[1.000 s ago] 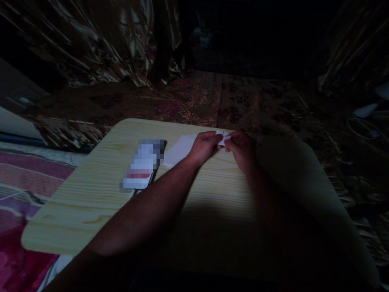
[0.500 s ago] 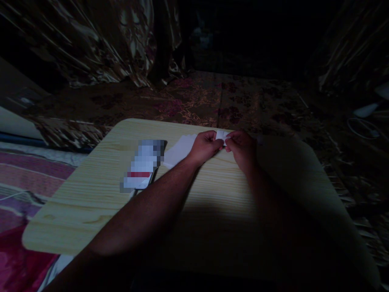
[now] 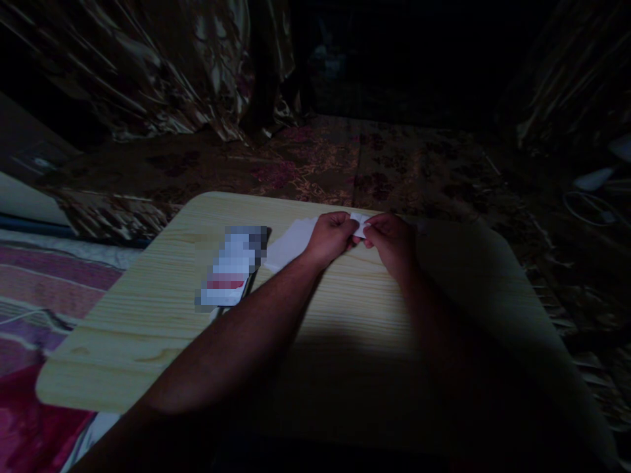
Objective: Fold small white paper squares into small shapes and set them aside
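Observation:
My left hand [image 3: 331, 238] and my right hand [image 3: 390, 239] meet over the far part of a light wooden table [image 3: 148, 315]. Both pinch a small white folded piece of paper [image 3: 359, 223] between their fingertips, just above the tabletop. A flat white sheet of paper [image 3: 290, 242] lies on the table under and to the left of my left hand. The scene is dim, and the fold's shape is hard to make out.
A blurred white and red object [image 3: 231, 267] lies on the table left of the sheet. A patterned dark carpet [image 3: 315, 157] spreads beyond the table, with shiny draped fabric [image 3: 148, 66] behind. A striped red cloth [image 3: 34, 289] lies at the left.
The fingers shift slightly on the small paper, which sits a little lower between the hands. Arms and table objects stay put.

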### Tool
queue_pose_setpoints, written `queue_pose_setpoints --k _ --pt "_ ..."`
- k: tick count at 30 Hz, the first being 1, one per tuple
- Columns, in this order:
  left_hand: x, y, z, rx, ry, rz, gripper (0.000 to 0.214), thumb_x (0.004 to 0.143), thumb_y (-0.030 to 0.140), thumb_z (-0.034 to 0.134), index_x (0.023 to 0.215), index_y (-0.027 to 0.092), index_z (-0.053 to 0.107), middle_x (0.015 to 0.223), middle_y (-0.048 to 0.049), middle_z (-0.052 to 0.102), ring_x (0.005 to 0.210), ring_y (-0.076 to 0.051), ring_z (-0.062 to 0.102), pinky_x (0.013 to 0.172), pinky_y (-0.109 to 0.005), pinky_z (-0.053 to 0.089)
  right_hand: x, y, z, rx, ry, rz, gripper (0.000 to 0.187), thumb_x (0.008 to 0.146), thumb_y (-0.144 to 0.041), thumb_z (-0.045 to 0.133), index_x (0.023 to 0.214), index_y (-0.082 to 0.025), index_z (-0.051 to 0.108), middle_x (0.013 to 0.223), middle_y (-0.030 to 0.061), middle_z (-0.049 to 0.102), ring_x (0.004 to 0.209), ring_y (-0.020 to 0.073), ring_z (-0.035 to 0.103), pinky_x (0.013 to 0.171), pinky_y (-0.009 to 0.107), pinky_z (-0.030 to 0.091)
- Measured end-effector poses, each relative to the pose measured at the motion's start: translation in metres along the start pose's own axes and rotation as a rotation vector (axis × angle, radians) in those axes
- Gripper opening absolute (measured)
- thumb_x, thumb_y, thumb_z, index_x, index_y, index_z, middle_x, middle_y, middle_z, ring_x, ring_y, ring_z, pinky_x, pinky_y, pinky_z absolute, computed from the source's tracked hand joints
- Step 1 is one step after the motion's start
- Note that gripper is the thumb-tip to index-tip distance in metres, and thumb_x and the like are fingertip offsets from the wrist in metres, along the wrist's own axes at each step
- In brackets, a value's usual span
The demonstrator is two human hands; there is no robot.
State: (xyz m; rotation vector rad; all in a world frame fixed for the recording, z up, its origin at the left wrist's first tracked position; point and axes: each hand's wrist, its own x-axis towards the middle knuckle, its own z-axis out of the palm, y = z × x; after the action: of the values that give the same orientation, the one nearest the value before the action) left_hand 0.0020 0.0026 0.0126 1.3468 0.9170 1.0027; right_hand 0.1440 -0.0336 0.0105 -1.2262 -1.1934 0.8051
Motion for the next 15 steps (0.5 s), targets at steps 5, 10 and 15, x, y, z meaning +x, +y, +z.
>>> queue_pose_setpoints --k 5,10,15 --pt "-0.001 0.000 0.000 -0.033 -0.023 0.014 0.018 0.072 0.027 0.066 0.061 0.015 0.059 0.052 -0.0001 0.060 0.040 -0.006 0.045 0.042 -0.020 0.029 0.001 0.003 0.000 0.016 0.018 0.022 0.013 0.070 -0.028 0.070 0.078 -0.021 0.063 0.060 -0.0051 0.065 0.051 0.0120 0.062 0.050 0.023 0.049" --pt "-0.001 0.002 0.002 -0.043 0.008 -0.008 0.019 0.069 0.024 0.069 0.059 0.016 0.055 0.053 0.0002 0.062 0.040 -0.005 0.045 0.042 -0.020 0.031 0.003 0.008 0.000 -0.010 0.012 -0.007 0.012 0.070 -0.029 0.069 0.079 -0.022 0.064 0.060 -0.0050 0.065 0.051 0.0122 0.062 0.050 0.024 0.049" --pt "-0.001 0.002 0.003 -0.080 0.019 -0.034 0.019 0.068 0.025 0.069 0.059 0.016 0.055 0.054 -0.0002 0.063 0.039 -0.006 0.046 0.041 -0.019 0.030 0.002 0.010 -0.001 -0.002 -0.035 -0.036 0.008 0.072 -0.026 0.067 0.079 -0.022 0.065 0.060 -0.0051 0.064 0.052 0.0120 0.062 0.052 0.024 0.050"
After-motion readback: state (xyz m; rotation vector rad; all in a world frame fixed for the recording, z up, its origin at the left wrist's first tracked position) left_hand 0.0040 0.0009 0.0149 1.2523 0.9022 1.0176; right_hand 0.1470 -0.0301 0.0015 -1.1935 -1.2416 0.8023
